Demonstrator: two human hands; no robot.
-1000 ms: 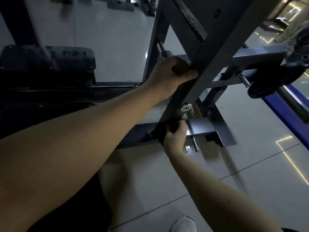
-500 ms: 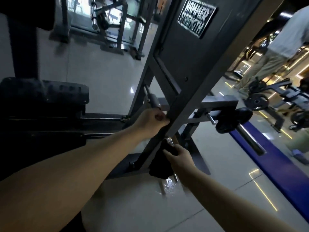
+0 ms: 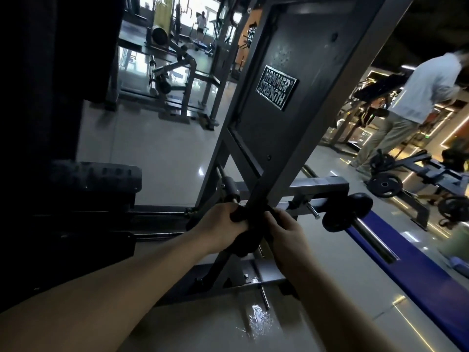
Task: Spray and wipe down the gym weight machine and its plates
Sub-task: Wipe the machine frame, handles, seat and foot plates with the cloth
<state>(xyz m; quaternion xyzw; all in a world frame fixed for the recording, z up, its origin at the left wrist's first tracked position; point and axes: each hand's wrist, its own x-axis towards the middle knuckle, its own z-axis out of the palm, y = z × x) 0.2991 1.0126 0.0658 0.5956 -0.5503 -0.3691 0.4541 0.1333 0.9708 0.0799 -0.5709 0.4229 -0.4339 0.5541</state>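
Dim gym, wet floor [image 3: 258, 323]: held a dark cloth [image 3: 246, 246] round the machine's slanted bar [image 3: 279, 179], with left hand [image 3: 220, 229] and right hand [image 3: 284, 232] both curled on it.

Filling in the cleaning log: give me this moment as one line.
step: wipe frame | left hand: grips cloth | right hand: grips cloth | cloth: round diagonal bar

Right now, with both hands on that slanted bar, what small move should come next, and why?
Probably slide the dark cloth up along the slanted bar. The left hand and right hand grip it wrapped round the bar low down, and what looks like spray droplets sits unwiped on the panel higher up.
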